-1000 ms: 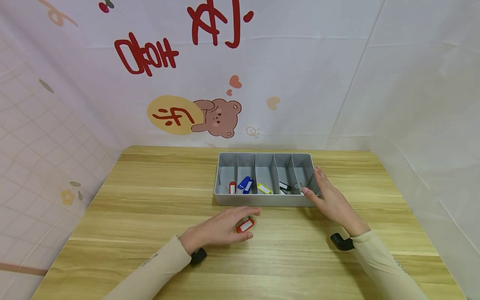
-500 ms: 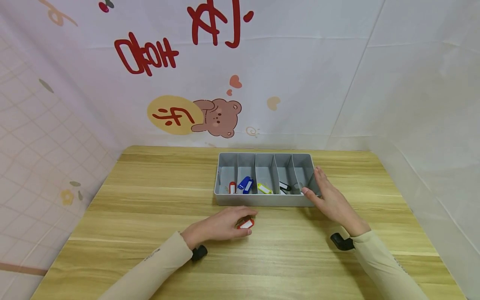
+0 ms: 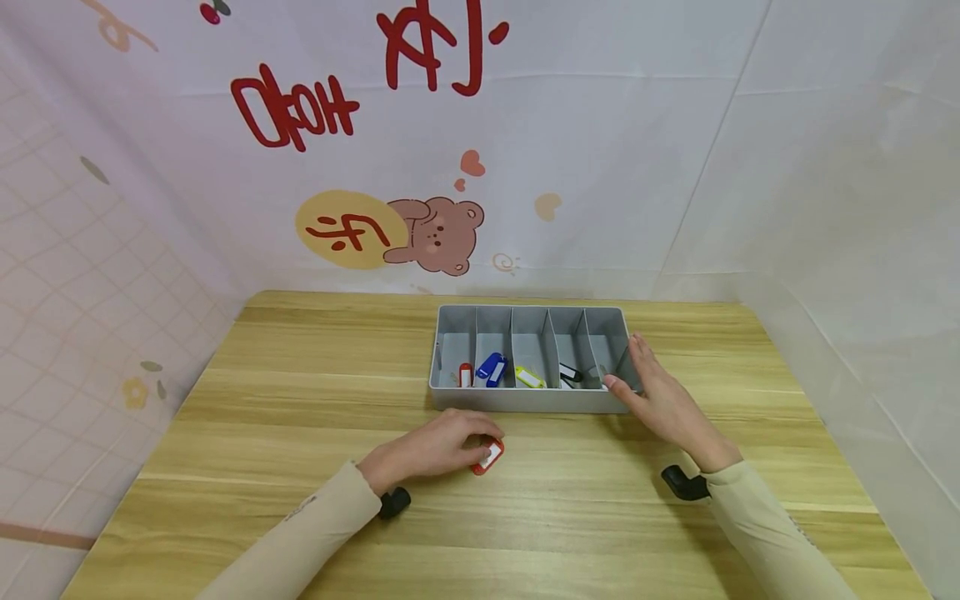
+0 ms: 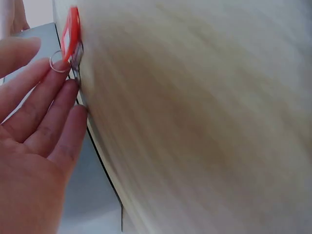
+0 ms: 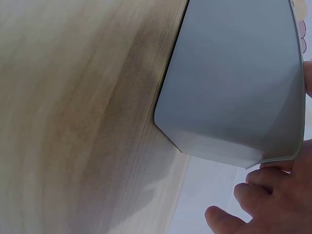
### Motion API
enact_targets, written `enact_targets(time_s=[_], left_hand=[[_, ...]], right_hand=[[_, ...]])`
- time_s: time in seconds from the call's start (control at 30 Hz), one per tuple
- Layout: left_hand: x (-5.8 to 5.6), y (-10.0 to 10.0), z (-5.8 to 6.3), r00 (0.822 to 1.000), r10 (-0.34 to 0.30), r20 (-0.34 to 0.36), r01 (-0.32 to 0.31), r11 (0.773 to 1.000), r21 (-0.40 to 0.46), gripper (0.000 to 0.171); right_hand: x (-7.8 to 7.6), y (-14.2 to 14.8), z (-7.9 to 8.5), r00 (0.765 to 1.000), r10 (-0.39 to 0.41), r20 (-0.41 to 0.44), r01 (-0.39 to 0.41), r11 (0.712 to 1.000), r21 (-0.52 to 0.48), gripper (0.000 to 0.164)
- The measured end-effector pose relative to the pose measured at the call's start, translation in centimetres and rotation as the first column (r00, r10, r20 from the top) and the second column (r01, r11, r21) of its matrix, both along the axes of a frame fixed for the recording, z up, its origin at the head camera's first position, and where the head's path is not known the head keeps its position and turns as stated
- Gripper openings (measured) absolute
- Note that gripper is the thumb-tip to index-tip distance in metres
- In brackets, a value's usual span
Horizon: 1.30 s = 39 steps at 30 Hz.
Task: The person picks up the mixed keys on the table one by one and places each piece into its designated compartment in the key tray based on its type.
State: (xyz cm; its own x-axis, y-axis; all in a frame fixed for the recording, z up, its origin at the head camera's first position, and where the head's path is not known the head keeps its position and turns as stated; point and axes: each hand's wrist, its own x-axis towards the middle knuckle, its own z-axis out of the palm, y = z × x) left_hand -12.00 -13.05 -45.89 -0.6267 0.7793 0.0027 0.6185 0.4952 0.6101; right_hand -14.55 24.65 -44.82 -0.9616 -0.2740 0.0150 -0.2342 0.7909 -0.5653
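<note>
A red key tag [image 3: 492, 454] with a white label and a metal ring is on the table in front of the grey compartment box [image 3: 525, 402]. My left hand [image 3: 442, 444] pinches this tag, its thumb over the label and fingertips at the upper edge. In the left wrist view, the red key tag [image 4: 72, 33] and its ring are at the fingertips. At the box's right end, my right hand [image 3: 667, 408] holds the corner, its thumb over the front rim and the fingers along the side wall. In the right wrist view, those fingers [image 5: 263, 187] are partly behind the box.
From left to right, the compartments hold a red key tag [image 3: 465, 377], blue key tags [image 3: 492, 369], a yellow key tag [image 3: 529, 377] and black key tags [image 3: 569, 372]. Something pale is partly hidden by the right thumb. A printed cloth [image 3: 585, 150] backs the wooden table [image 3: 315, 358].
My left thumb and fingers have closed in on the red key tag, which has turned to a steeper slant. The right hand and the box have stayed still.
</note>
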Motion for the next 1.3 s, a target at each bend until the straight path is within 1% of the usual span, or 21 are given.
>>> enact_targets(time_s=[0.27,0.47,0.57,0.9,1.3], left_hand=[[-0.18,-0.52,-0.17,1.000,0.008,-0.029,-0.008,1.000,0.016,0.022],[-0.38,-0.44,-0.36,0.997,0.004,-0.073,-0.004,1.000,0.002,0.020],[-0.45,-0.41,-0.43,0.997,0.007,-0.072,-0.007,1.000,-0.004,0.019],[-0.65,-0.39,-0.37,0.999,0.026,-0.032,-0.026,1.000,0.005,0.015],[-0.89,0.04,-0.51,0.997,-0.003,-0.076,0.002,1.000,-0.006,0.006]], right_hand=[[-0.01,0.01,0.02,1.000,0.002,0.000,-0.002,1.000,0.008,0.095],[0.05,0.01,0.12,1.000,0.004,0.007,-0.004,1.000,-0.001,0.095],[0.08,0.01,0.10,1.000,0.003,0.005,-0.003,1.000,0.000,0.095],[0.13,0.05,0.16,1.000,0.003,0.007,-0.003,1.000,0.004,0.095],[0.20,-0.01,0.50,1.000,0.003,0.014,-0.003,1.000,-0.003,0.094]])
